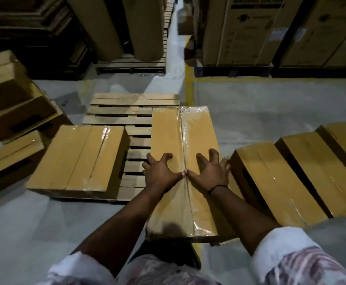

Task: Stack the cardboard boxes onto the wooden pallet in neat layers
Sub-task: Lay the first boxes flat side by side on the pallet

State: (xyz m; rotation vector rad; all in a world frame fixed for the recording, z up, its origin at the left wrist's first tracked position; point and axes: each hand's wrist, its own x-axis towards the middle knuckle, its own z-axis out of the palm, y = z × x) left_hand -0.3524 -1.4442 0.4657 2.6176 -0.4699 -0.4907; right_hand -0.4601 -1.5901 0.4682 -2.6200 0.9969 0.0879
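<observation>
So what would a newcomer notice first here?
The left hand and right hand lie spread on a long taped cardboard box at centre, thumbs meeting at its seam. Its far end lies over the right side of a wooden pallet; a second box sits on its left. More boxes lie at right.

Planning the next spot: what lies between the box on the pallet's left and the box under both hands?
Only bare slats of the wooden pallet, nothing on them, as the head view shows.
</observation>
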